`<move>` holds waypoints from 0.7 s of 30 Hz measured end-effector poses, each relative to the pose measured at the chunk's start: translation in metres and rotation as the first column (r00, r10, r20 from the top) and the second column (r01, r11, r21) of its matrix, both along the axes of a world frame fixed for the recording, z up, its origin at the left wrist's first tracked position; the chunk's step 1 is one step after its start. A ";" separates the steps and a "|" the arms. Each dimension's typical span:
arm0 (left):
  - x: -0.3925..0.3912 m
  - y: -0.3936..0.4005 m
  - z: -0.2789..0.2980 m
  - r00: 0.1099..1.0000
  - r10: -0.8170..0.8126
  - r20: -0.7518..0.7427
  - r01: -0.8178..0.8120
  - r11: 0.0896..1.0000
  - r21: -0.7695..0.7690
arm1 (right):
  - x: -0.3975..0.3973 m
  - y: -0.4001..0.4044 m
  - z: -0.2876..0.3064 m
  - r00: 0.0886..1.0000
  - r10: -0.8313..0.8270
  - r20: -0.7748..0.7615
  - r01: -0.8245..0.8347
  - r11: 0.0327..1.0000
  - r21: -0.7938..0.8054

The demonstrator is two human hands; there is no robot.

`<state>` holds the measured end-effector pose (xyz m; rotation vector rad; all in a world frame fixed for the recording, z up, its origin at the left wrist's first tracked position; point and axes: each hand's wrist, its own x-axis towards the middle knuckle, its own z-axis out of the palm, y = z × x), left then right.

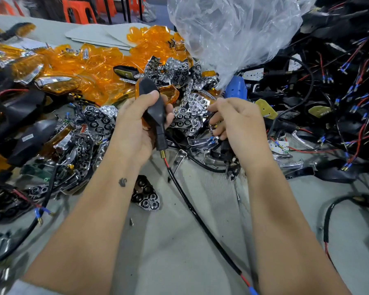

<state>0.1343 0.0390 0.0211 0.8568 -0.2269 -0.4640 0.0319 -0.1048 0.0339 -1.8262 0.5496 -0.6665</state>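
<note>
In the head view, the left hand (134, 133) wraps fingers and thumb round a black turn-signal housing (152, 103), held upright above the table (179, 252). Its cable (200, 218) trails off toward five o'clock. At three o'clock of it, the right hand (241, 124) curls its fingers into the chrome reflectors (190, 118); whether it pinches one I cannot tell. It looks like the part-picking step. Next, I'd say, a reflector must be lifted free and brought to the housing.

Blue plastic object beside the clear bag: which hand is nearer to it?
Right. The right hand is just below the blue plastic object; the left hand, gripping a black lamp housing, is farther off, lower left.
</note>
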 end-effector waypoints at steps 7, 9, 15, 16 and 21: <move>0.005 0.005 0.000 1.000 0.013 -0.019 -0.012 0.999 0.048 | 0.000 0.009 0.002 0.944 0.184 -0.274 -0.271 0.905 -0.327; 0.004 0.005 0.000 1.000 0.018 -0.015 -0.018 0.998 0.052 | 0.003 0.017 0.001 0.908 0.286 -0.306 -0.382 0.866 -0.324; 0.005 0.009 0.002 0.998 -0.007 -0.056 0.005 1.000 -0.030 | 0.015 0.027 -0.013 0.857 0.295 -0.423 -0.483 0.748 -0.456; 0.005 0.010 0.003 0.998 -0.007 -0.060 0.004 0.999 -0.048 | 0.016 0.027 -0.014 0.863 0.263 -0.431 -0.469 0.732 -0.494; 0.009 0.020 0.005 1.000 0.010 -0.030 -0.012 0.997 -0.075 | 0.020 0.039 -0.018 0.893 0.144 -0.426 -0.422 0.593 -0.686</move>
